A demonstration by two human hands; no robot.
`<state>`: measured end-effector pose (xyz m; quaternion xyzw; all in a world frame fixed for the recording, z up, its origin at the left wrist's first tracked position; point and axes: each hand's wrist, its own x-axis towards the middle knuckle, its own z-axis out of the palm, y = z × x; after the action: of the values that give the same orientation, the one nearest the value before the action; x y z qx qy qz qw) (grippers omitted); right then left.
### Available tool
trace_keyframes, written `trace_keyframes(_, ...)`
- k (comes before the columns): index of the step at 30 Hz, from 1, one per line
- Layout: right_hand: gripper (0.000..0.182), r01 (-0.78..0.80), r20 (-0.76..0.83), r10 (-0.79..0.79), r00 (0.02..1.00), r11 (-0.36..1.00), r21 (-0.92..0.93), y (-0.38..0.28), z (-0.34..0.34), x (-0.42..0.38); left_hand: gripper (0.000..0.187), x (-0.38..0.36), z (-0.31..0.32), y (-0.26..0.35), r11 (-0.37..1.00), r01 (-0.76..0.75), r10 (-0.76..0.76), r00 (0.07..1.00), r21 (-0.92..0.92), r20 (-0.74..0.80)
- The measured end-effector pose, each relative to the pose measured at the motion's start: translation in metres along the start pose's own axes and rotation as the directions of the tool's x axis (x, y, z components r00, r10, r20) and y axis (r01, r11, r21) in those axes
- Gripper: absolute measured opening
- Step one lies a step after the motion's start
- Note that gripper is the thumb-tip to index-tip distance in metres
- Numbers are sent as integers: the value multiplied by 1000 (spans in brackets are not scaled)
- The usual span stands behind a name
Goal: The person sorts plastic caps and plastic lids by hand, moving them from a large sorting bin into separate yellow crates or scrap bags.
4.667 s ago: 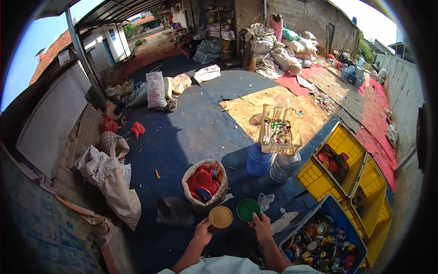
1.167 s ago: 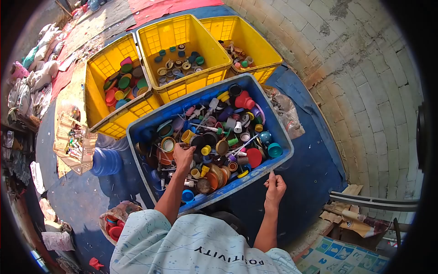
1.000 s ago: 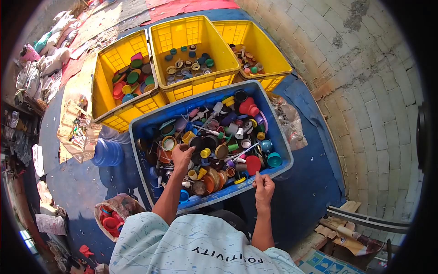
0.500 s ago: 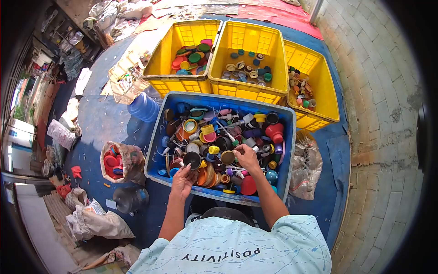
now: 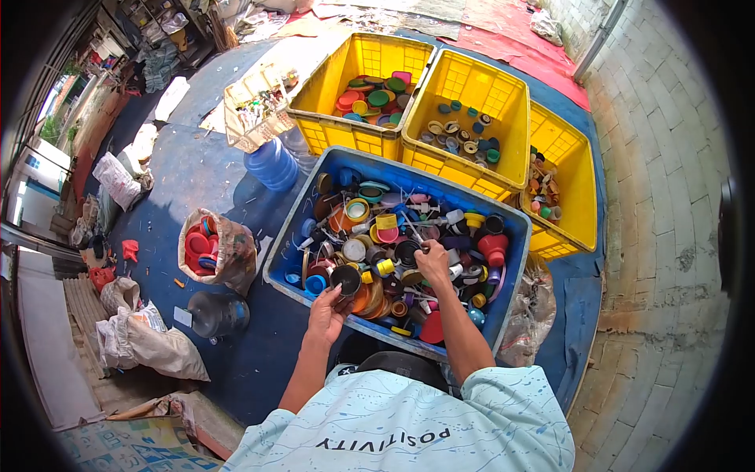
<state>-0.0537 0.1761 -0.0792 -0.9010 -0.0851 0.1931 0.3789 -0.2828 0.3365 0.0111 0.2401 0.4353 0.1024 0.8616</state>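
- The left hand grips a dark round cap at the near edge of the blue crate.
- The right hand reaches into the middle of the caps, fingers closed on something small; what it is cannot be told.
- Three yellow crates of sorted caps stand just behind.
- A sack of red lids sits left of the blue crate.

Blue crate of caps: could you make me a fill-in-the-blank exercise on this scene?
1. Both hands reach into the ___ crate.
2. The left hand holds a dark round ___.
3. Behind that crate stand ___ yellow crates.
4. The sack on the left holds mostly ___ lids.

Missing words: blue; lid; three; red
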Motion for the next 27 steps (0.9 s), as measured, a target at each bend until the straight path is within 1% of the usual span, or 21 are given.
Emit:
trace_keyframes(2,34,-118,48,109,993,956,269,12,-4,0,24,4,2,3,1000,-6,6,1000,2,15)
trace_keyframes(3,29,-277,168,221,961,807,521,-3,-19,-13,24,6,4,4,1000,-7,6,1000,4,22)
trace_keyframes(4,28,-295,209,209,955,720,628,3,-22,-17,23,6,7,6,1000,-4,4,999,16,34)
trace_keyframes(6,27,-330,283,170,944,501,800,16,-33,-25,22,9,16,9,999,1,-3,998,42,56)
trace_keyframes(7,21,-319,301,115,947,466,826,19,-37,-30,22,14,17,9,999,7,-11,997,51,74)
trace_keyframes(10,20,-280,272,68,960,277,919,9,-50,-55,21,27,21,9,995,31,-42,991,90,129)
trace_keyframes(11,22,-265,266,36,963,292,919,17,-49,-57,22,29,24,10,993,43,-58,988,108,144)
trace_keyframes(14,21,-231,240,-30,970,172,958,11,-54,-81,21,37,32,11,986,76,-102,979,145,179)
trace_keyframes(15,32,-209,216,-35,976,149,967,-2,-58,-94,21,39,34,11,984,86,-116,975,154,192)
trace_keyframes(19,49,-314,317,-62,946,49,948,-11,-64,-114,21,50,35,10,968,123,-174,956,217,237)
trace_keyframes(22,46,-332,334,-67,940,36,943,-9,-59,-123,23,51,38,12,956,141,-207,945,256,252)
trace_keyframes(23,45,-341,343,-14,939,77,937,-11,-59,-125,23,50,40,13,953,147,-216,943,266,253)
trace_keyframes(26,44,-309,312,-9,950,114,944,-23,-56,-134,23,44,46,18,952,174,-241,933,252,267)
trace_keyframes(27,47,-290,288,35,957,84,953,-34,-56,-137,24,46,45,18,951,184,-251,929,249,271)
